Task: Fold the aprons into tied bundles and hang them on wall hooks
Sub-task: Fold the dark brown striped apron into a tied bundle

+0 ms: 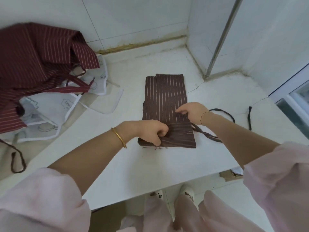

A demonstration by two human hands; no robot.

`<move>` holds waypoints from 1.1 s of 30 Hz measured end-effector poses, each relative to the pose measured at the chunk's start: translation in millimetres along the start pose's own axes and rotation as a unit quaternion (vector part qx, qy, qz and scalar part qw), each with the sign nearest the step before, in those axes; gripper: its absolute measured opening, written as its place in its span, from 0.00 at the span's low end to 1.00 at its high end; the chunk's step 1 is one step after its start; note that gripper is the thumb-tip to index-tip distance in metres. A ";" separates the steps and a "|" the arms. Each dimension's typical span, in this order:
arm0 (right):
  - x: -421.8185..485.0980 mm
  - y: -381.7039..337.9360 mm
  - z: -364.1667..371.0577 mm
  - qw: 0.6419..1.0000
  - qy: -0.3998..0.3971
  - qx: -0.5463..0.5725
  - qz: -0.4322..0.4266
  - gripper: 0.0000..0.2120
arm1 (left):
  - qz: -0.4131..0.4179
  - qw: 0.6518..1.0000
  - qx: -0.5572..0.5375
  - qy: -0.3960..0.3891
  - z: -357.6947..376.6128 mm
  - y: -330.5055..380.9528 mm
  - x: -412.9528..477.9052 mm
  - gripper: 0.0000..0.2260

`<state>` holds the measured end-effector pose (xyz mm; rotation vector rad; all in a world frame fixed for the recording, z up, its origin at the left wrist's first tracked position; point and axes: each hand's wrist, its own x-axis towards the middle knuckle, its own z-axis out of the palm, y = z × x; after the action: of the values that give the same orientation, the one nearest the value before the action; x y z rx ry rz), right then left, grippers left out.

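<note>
Head view: brown striped apron [165,97] lies folded into a long strip mid-worktop [133,164], near end turned up into the start of a roll. Left hand [150,131] is curled closed, pinching the rolled near edge at its left side. Right hand [192,111] is mostly closed, fingertips pinching the fold line at the strip's right edge. Apron ties [222,113] trail loose off to the right across the worktop, one passing under the right wrist.

Risks, as I read it:
- Uneven roll: the hands grip at different depths, so the bundle could skew into a cone.
- A tie caught under the roll leaves too little to knot.
- Thin fabric may spring open if either pinch lets go.

Red striped apron [33,56] and white apron [50,106] sit heaped far left, not folded. No wall hooks in view.
</note>
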<state>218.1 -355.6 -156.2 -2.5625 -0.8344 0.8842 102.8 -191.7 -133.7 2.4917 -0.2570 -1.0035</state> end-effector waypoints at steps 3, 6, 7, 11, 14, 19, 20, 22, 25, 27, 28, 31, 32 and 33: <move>-6.8 -3.0 -7.0 0.986 -0.050 0.143 0.063 0.14 | -0.046 0.947 -0.287 -0.136 -24.2 -7.4 -9.0 0.08; -9.4 8.4 -0.7 0.951 -0.092 0.255 0.147 0.12 | -0.017 0.875 -0.449 -0.183 -40.5 -27.0 -14.1 0.23; -10.6 14.1 1.3 0.938 -0.107 0.289 0.162 0.16 | -0.021 0.862 -0.486 -0.141 -45.1 -31.7 -14.5 0.24; -8.7 25.9 4.6 0.878 -0.089 0.430 0.191 0.46 | -0.120 0.759 -0.627 0.132 -53.4 -44.8 -8.5 0.10; -6.2 24.0 6.6 0.871 -0.068 0.465 0.143 0.37 | -0.117 0.612 -0.754 0.208 -48.4 -55.3 5.3 0.17; 3.7 26.0 13.9 0.906 -0.027 0.395 0.151 0.25 | -0.162 0.723 -0.640 0.203 -23.8 -49.4 27.4 0.17; 4.8 25.1 14.3 0.907 -0.022 0.391 0.153 0.30 | -0.174 0.742 -0.610 0.217 -20.1 -47.4 31.7 0.19; 4.4 19.9 15.3 0.923 0.003 0.358 0.142 0.34 | -0.196 0.764 -0.561 0.251 -16.6 -43.1 36.6 0.22; 5.3 13.3 19.2 0.955 0.068 0.268 0.109 0.31 | -0.214 0.794 -0.488 0.292 -15.6 -37.2 40.4 0.22; 5.8 8.3 20.8 0.964 0.093 0.227 0.103 0.26 | -0.227 0.818 -0.428 0.312 -13.1 -38.8 44.6 0.22; 6.5 6.3 21.0 0.968 0.099 0.204 0.105 0.24 | -0.242 0.828 -0.393 0.319 -11.6 -39.0 45.8 0.22; 10.6 1.6 21.2 0.978 0.099 0.141 0.116 0.19 | -0.296 0.845 -0.300 0.329 -6.7 -39.7 50.2 0.22; 11.7 0.0 20.6 0.981 0.097 0.121 0.119 0.19 | -0.306 0.846 -0.288 0.330 -6.3 -40.4 51.2 0.22; 12.7 -1.5 19.9 0.983 0.092 0.100 0.125 0.19 | -0.311 0.846 -0.283 0.329 -6.9 -41.4 51.9 0.23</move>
<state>212.9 -344.8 -176.6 -2.5539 -0.3564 0.7405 145.2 -169.6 -180.3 2.1879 0.9709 -0.2703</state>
